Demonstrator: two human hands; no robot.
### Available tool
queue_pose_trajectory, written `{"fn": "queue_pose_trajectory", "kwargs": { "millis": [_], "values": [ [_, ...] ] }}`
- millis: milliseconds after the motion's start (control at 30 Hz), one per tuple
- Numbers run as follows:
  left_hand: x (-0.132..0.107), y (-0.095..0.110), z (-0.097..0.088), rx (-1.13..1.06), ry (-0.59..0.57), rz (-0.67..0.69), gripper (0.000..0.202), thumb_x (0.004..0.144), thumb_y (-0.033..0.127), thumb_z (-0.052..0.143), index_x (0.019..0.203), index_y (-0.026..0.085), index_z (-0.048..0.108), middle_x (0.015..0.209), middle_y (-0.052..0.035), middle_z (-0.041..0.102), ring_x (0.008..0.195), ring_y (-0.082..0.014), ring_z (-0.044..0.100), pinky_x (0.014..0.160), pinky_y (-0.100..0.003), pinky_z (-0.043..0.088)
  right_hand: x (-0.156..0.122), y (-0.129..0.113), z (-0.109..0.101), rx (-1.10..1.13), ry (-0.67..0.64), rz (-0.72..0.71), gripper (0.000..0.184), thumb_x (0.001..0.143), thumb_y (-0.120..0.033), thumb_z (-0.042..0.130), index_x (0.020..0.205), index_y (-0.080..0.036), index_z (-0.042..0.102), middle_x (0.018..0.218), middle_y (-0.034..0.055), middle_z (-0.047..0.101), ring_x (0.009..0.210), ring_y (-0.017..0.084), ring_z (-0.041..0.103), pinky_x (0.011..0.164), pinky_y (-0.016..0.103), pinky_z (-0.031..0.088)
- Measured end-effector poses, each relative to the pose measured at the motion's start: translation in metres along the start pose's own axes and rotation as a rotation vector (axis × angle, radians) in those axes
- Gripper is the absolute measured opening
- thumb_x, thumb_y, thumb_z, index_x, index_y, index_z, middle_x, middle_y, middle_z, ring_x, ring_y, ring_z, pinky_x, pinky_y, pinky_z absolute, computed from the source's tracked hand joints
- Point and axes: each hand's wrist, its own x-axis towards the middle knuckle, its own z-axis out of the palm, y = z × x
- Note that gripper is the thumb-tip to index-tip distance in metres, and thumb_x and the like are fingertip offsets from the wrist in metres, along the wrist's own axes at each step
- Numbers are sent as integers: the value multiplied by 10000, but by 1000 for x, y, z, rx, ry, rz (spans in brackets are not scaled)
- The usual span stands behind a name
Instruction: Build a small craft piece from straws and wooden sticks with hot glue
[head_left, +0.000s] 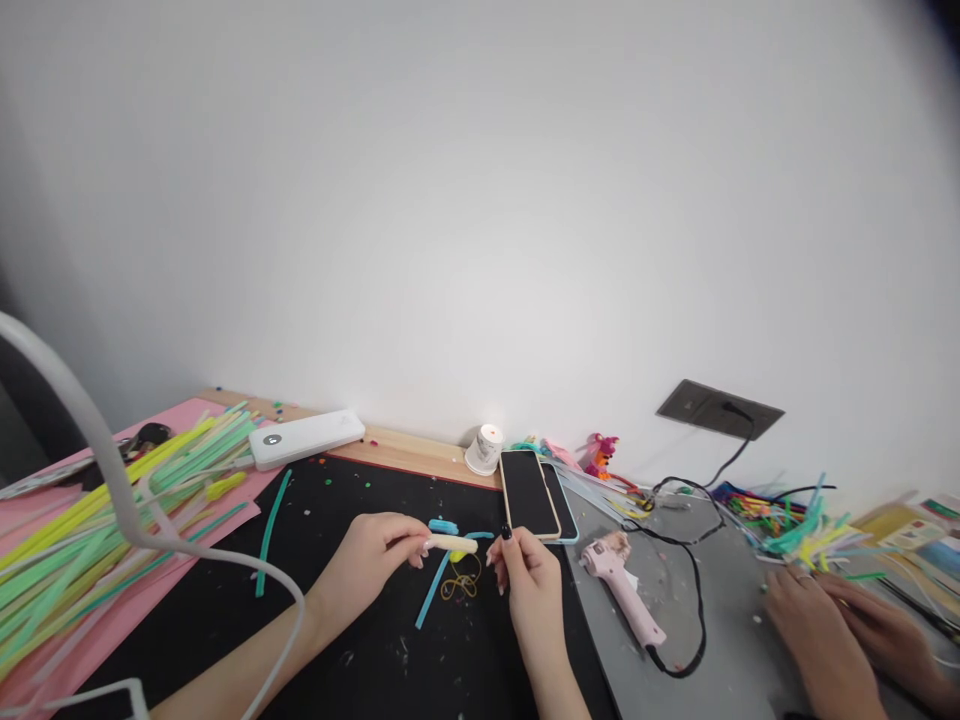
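My left hand (371, 560) is closed, pinching a short pale yellow straw piece (452, 544) by its left end and holding it level above the black mat (360, 640). My right hand (527, 576) hovers at the straw's right end, fingers curled with dark nails, its fingertips close to the straw; whether they touch it I cannot make out. Under the straw lie blue straw pieces (442, 526), a long blue straw (433, 590) and yellow rubber bands (461, 583).
A heap of green and yellow straws (97, 520) lies on pink paper at left. A white power bank (306, 438), paper cup (484, 449), two phones (529, 493) and a pink glue gun (622, 585) with black cord are around. Another person's hands (840, 625) work at right.
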Motion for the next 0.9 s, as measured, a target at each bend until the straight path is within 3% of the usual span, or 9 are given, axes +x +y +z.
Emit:
{"fn": "queue_pose_trajectory", "kwargs": {
  "millis": [133,233,300,333,433,533,700,900],
  "values": [
    [-1,0,1,5,-8,11,199,794,231,524,731,174,704,639,1,691,623,-151,641,642,-206,460,-1,7,0,-38,-7,6,367,867,-321,448,546,-169,542,460,-38,429,419,95,368,429,216,275],
    [-1,1,0,13,-25,14,211,801,232,517,718,175,702,641,2,691,628,-149,640,643,-203,454,0,7,0,-42,-3,-1,188,837,-286,499,840,-170,647,585,-15,535,463,107,416,436,213,314],
    [-1,3,0,26,-37,20,221,806,237,511,714,177,702,644,3,689,633,-149,635,642,-201,449,1,5,1,-61,-81,-27,265,770,-216,572,1027,-195,634,792,28,622,546,122,484,458,211,355],
    [-1,3,0,29,-44,24,225,809,239,508,718,179,704,644,4,689,634,-148,633,643,-201,448,0,3,3,-85,-133,-47,307,734,-173,597,1036,-204,641,867,40,635,585,129,508,471,211,368],
    [-1,5,0,28,-64,32,228,815,241,501,748,181,711,648,6,688,633,-145,631,649,-201,446,-3,-1,9,-187,-224,-103,200,710,-110,605,863,-198,699,809,28,645,607,134,522,505,216,374],
    [-2,5,1,24,-73,38,232,816,245,500,753,182,713,648,4,692,641,-150,632,662,-207,448,-6,-2,12,-192,-213,-92,103,756,-145,596,731,-179,690,706,18,630,602,138,528,534,225,389],
    [0,3,2,10,-79,57,224,812,240,506,770,198,723,691,-6,711,679,-165,641,678,-222,454,-7,-1,12,-55,-210,-4,98,751,-201,636,661,-165,652,677,18,622,620,153,553,567,237,425],
    [-1,6,0,8,-84,75,216,806,221,516,733,206,718,693,1,704,678,-162,628,667,-220,442,-6,-4,12,6,-199,4,115,747,-216,643,642,-169,646,669,14,612,634,158,553,581,241,417]
  ]
}}
